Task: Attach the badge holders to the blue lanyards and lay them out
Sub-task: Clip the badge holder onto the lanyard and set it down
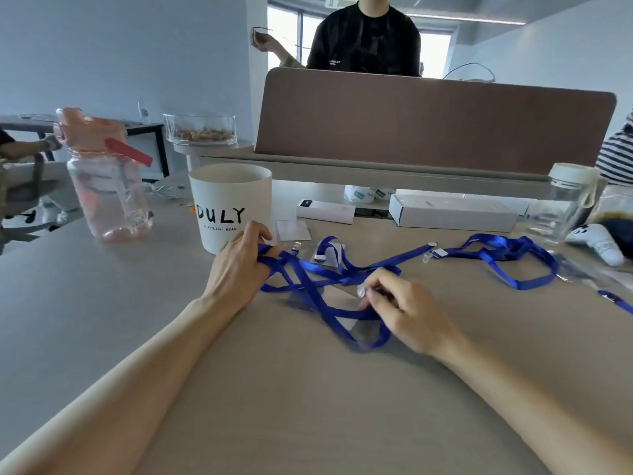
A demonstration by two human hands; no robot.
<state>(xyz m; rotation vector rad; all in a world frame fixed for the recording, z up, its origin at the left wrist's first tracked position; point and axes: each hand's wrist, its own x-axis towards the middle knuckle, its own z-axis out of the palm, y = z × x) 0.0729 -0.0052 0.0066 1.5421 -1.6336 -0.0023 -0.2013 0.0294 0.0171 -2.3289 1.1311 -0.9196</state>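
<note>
Both forearms reach in over the near edge of the desk point(102, 303). Left hand point(236, 265) has its fingers closed on a bunch of the tangled blue lanyard point(308, 279) mid-desk, beside the white cup point(233, 204). Right hand point(404, 310) pinches the same strap near its loop, perhaps at a clip, though blur hides it. A clear badge holder point(293, 229) lies loose just beyond, unattached. A second lanyard point(507, 255) sprawls toward the right edge. Judging by this, nothing looks attached or laid out yet; the work is early.
</note>
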